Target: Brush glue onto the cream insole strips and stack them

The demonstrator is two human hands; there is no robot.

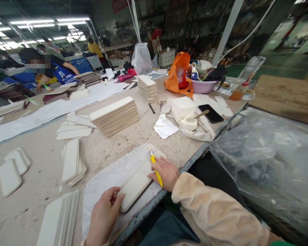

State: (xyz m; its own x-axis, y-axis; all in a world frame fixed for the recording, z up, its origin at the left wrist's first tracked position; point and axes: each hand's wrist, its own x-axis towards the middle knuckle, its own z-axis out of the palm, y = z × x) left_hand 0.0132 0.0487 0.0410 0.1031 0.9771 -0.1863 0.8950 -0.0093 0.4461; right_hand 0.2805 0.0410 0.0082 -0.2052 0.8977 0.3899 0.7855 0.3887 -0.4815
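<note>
A long white board with rounded corners (135,189) lies at a slant on a pale sheet (100,181) near the table's front edge. My left hand (105,212) pinches its near end, thumb at the corner and fingers curled by the side. In my right hand (166,172) is a yellow-handled paintbrush (152,158), bristles pointing away from me. Fingertips of that hand also rest at the board's far end. Beyond, a tall stack of similar boards (115,118) stands on the table, with a smaller fanned pile (73,162) to the left.
At right are a white tub with a wooden stick (188,123), a phone (210,113), scissors (161,103) and a crumpled white cloth (165,126). Farther back sit an orange bag (178,75) and a purple basin (204,87). Clear plastic sheeting (267,153) bulges beside the table. A co-worker (59,70) works at far left.
</note>
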